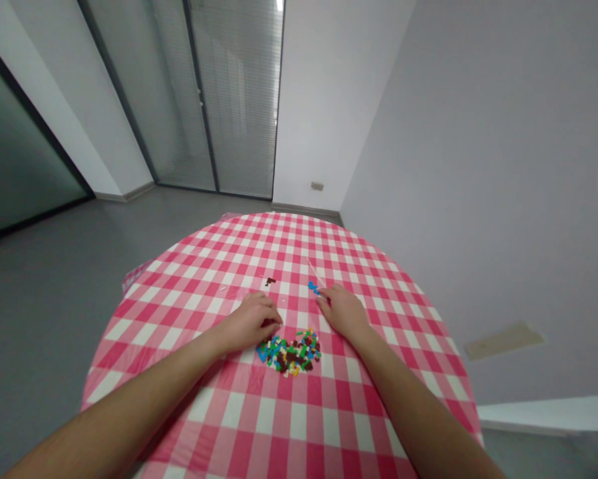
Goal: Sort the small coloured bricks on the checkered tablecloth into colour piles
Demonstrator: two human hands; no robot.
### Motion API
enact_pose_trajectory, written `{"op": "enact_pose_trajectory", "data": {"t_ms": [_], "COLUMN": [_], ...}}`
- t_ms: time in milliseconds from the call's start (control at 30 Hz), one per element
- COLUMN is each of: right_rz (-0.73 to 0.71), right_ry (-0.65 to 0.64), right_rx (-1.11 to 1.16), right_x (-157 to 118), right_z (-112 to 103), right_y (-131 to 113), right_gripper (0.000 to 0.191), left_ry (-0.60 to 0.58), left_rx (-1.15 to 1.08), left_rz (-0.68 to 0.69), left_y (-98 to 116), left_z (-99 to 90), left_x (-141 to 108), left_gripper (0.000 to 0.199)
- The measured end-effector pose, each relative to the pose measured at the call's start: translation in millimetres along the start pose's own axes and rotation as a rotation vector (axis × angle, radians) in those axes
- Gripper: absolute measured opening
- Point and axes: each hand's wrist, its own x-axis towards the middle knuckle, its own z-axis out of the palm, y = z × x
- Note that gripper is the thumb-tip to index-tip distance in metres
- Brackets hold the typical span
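A mixed pile of small toy bricks (pixel 289 354), in blue, green, brown, white and yellow, lies on the checked tablecloth. At the pile's upper left edge is my left hand (pixel 256 319), its fingers curled downward and pressed together. Whatever is in those fingertips is hidden. My right hand (pixel 343 311) rests farther up and to the right. Its thumb and forefinger close around the near end of a small group of blue toy bricks (pixel 312 287). A few brown toy bricks (pixel 270 281) lie beyond my left hand, apart from the pile.
The pink and white tablecloth (pixel 279 426) covers a round table. A small pale piece (pixel 223 288) lies left of the brown bricks. A grey wall (pixel 518 166) stands close on the right. Glass panels (pixel 229 100) are beyond the table, with grey floor (pixel 44 286) at left.
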Motion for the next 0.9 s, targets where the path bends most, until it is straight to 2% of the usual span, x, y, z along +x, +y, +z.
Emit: {"op": "enact_pose_trajectory", "data": {"t_ms": [367, 500, 633, 700, 800, 900], "right_rz": [-0.007, -0.013, -0.019, -0.028, -0.100, -0.237], "right_ry": [0.025, -0.002, 0.031, 0.045, 0.044, 0.023], "right_rx": [0.001, -0.017, 0.004, 0.028, 0.076, 0.124], "right_x": [1.3, 0.5, -1.2, -3.2, -8.0, -13.5], "right_z": [2.1, 1.4, 1.1, 0.9, 0.7, 1.0], "right_y": [3.5, 1.9, -1.2, -3.3, -9.4, -19.7], "right_gripper": [0.036, 0.037, 0.036, 0.036, 0.032, 0.027], "left_ry": [0.002, -0.005, -0.005, 0.011, 0.037, 0.052], "left_rx": [0.004, 0.002, -0.010, -0.013, 0.001, 0.028], "left_rz": [0.008, -0.003, -0.015, -0.027, -0.047, -0.063], "left_y": [0.4, 0.6, 2.0, 2.0, 0.0, -3.0], "left_z": [-0.1, 0.1, -1.6, -2.7, -3.7, -4.0], "left_x": [0.1, 0.2, 0.0, -0.5, -1.5, -1.8], "left_gripper": [0.013, 0.012, 0.011, 0.019, 0.036, 0.037]}}
